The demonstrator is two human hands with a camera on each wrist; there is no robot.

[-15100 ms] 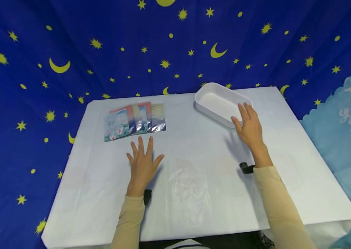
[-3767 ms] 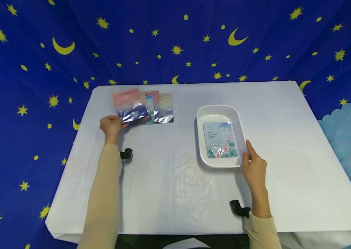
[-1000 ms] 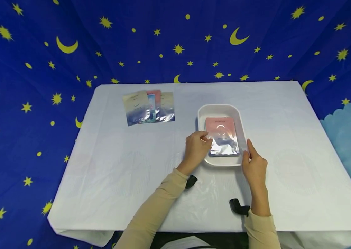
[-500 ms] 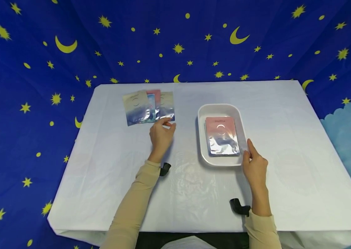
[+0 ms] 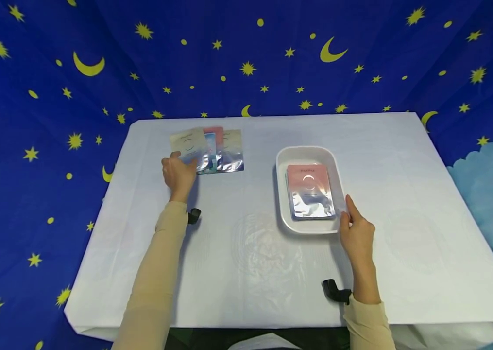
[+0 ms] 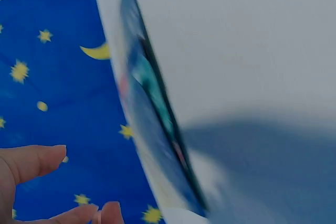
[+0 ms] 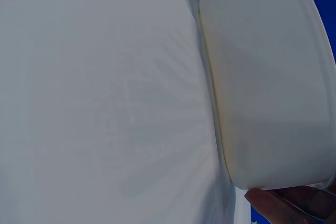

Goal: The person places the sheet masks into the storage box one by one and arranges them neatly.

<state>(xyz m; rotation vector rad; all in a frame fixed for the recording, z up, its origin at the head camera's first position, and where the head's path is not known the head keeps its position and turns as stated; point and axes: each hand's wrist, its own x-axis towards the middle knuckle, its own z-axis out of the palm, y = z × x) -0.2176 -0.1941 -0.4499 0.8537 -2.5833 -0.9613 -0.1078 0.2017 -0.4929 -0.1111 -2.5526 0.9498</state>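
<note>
My left hand (image 5: pixel 179 176) is at the near edge of a beige-and-silver foil sachet (image 5: pixel 188 142), thumb and fingers spread apart over its lower part. In the left wrist view the fingers (image 6: pixel 39 162) curve with a gap between them, and the sachets (image 6: pixel 152 129) lie edge-on beside them. On the right, my right hand (image 5: pixel 357 236) holds the near right corner of a white plastic tray (image 5: pixel 287 221), fingers against its outer wall. Inside the tray a pink-and-silver sachet (image 5: pixel 311 191) lies flat on top of others. The tray's outer wall (image 7: pixel 273 87) fills much of the right wrist view.
Fanned out under and right of the beige sachet are a blue floral sachet (image 5: pixel 211 146), a pink one (image 5: pixel 219 132) and another beige one (image 5: pixel 232 150). All stand on a white-covered table (image 5: pixel 246 272). A blue star-and-moon cloth (image 5: pixel 246 53) hangs behind it.
A floral sachet, then a pink one, have gone from the fan into the tray, which was earlier turned and drawn nearer. My left hand has just moved back left to the fan; the right stays.
</note>
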